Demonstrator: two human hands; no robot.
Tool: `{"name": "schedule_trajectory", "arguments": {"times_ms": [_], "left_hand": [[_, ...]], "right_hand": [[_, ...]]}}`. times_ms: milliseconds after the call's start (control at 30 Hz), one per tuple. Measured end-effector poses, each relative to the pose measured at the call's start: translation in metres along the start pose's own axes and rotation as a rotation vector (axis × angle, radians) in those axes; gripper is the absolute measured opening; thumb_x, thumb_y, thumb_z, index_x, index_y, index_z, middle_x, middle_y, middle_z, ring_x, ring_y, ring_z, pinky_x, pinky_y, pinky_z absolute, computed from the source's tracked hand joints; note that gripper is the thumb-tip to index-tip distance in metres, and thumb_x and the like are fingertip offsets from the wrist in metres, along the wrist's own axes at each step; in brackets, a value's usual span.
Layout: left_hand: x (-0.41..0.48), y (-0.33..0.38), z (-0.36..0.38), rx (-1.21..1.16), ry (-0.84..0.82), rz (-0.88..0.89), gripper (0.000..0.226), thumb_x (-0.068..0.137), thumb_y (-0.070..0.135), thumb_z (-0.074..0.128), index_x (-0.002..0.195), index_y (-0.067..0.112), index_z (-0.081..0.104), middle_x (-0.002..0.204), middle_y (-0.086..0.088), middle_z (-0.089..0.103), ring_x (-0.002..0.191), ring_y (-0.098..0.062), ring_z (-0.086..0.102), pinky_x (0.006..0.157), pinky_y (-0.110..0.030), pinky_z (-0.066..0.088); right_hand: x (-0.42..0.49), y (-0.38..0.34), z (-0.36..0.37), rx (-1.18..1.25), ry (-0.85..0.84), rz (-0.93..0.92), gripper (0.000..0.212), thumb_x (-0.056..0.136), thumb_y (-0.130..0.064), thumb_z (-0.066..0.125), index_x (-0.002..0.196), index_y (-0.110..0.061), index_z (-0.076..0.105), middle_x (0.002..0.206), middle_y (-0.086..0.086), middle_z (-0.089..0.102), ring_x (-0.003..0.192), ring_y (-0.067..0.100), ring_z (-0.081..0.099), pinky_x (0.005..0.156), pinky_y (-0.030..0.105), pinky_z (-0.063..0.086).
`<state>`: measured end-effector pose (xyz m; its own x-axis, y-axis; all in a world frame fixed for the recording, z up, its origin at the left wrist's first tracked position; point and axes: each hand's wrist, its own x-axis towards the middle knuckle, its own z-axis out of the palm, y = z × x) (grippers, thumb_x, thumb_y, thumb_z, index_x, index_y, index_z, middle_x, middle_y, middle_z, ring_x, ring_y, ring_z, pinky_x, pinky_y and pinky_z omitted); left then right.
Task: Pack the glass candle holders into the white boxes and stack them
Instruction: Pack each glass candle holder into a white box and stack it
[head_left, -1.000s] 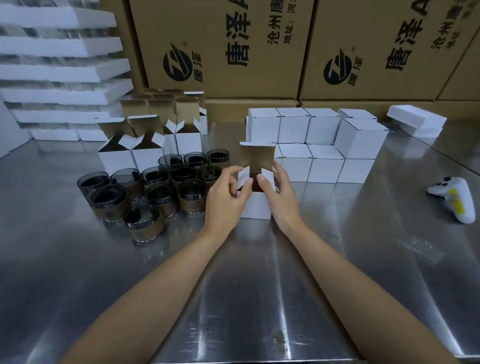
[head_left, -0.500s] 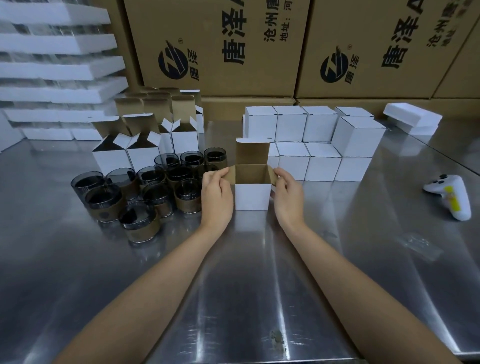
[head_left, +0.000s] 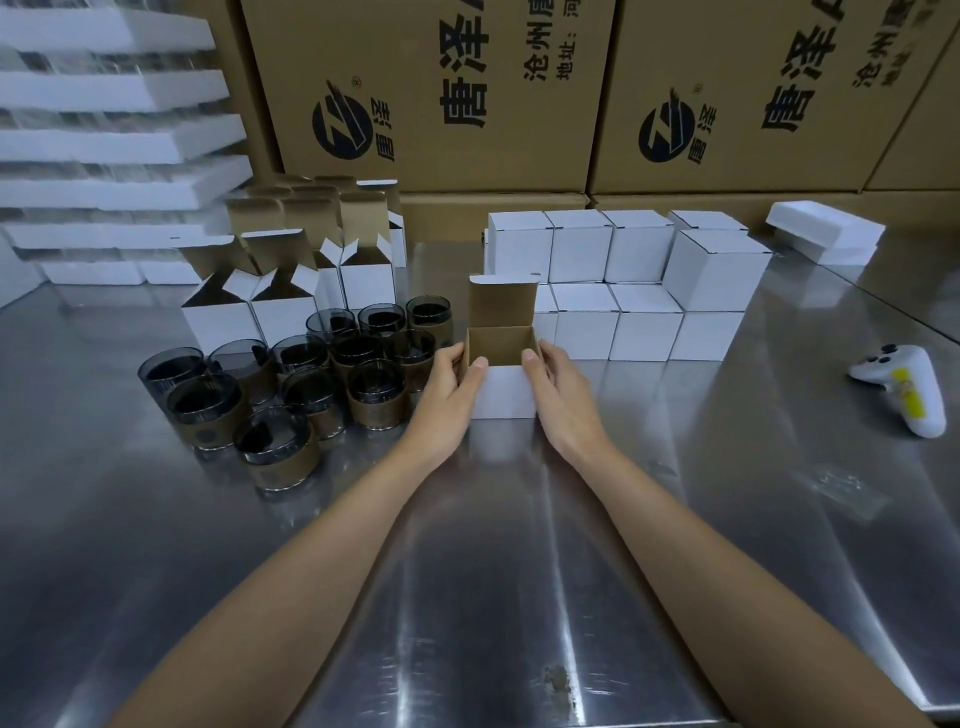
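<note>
Two hands grip one box beside perhaps twelve holders.

On the steel table, dark glass candle holders cluster left of the open white cardboard box; stacked closed white boxes stand behind it.

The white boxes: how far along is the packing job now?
Done: closed white boxes stand stacked in two layers at the back. In hand: the left hand and right hand hold an open box, lid flap up; no glass shows inside. Left: many glass candle holders and more open boxes wait on the left.
</note>
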<state>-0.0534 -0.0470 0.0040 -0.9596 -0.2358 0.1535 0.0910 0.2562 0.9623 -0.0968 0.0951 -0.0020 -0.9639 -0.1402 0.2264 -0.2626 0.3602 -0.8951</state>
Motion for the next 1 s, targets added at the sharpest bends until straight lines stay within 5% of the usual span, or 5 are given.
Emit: {"name": "schedule_trajectory", "arguments": {"times_ms": [233, 367, 567, 800, 1000], "left_hand": [[0.001, 0.006, 0.004, 0.013, 0.029, -0.059, 0.02, 0.102, 0.027, 0.038, 0.121, 0.024, 0.045, 0.12, 0.001, 0.055, 0.111, -0.014, 0.05, 0.085, -0.028, 0.033], [0.001, 0.006, 0.005, 0.017, 0.034, -0.055, 0.016, 0.1, 0.022, 0.036, 0.114, 0.026, 0.043, 0.115, 0.0, 0.057, 0.107, -0.018, 0.051, 0.082, -0.032, 0.036], [-0.001, 0.007, 0.004, -0.091, 0.035, -0.061, 0.038, 0.074, 0.034, 0.037, 0.108, 0.02, 0.045, 0.101, 0.001, 0.057, 0.104, -0.024, 0.054, 0.09, -0.044, 0.043], [-0.004, 0.002, 0.002, -0.288, -0.023, 0.034, 0.031, 0.067, 0.021, 0.038, 0.098, 0.019, 0.045, 0.11, 0.002, 0.057, 0.09, 0.003, 0.058, 0.074, -0.019, 0.046], [-0.008, 0.004, -0.001, -0.36, -0.049, 0.12, 0.052, 0.06, 0.011, 0.036, 0.111, 0.005, 0.038, 0.11, -0.003, 0.052, 0.097, -0.006, 0.055, 0.082, -0.028, 0.045]], "right_hand": [[0.006, 0.0, -0.008, -0.202, 0.26, -0.217, 0.039, 0.083, -0.042, 0.066, 0.114, -0.022, 0.053, 0.133, -0.012, 0.052, 0.128, 0.007, 0.041, 0.121, 0.038, 0.0], [0.007, -0.004, -0.015, -0.288, 0.175, -0.338, 0.056, 0.077, -0.056, 0.052, 0.123, -0.026, 0.057, 0.138, -0.009, 0.052, 0.129, 0.01, 0.045, 0.12, 0.042, 0.02], [0.008, -0.001, -0.028, -0.234, 0.04, -0.313, 0.073, 0.072, -0.069, 0.055, 0.138, -0.04, 0.044, 0.107, -0.033, 0.039, 0.106, -0.016, 0.043, 0.084, 0.013, 0.041], [0.004, -0.005, -0.037, -0.116, -0.093, -0.292, 0.069, 0.068, -0.067, 0.063, 0.131, -0.037, 0.053, 0.112, -0.021, 0.045, 0.111, -0.01, 0.047, 0.087, 0.006, 0.034], [0.0, -0.004, -0.042, -0.009, -0.216, -0.256, 0.075, 0.073, -0.049, 0.073, 0.139, -0.045, 0.038, 0.131, -0.034, 0.041, 0.121, -0.018, 0.037, 0.085, -0.004, 0.03]]}}
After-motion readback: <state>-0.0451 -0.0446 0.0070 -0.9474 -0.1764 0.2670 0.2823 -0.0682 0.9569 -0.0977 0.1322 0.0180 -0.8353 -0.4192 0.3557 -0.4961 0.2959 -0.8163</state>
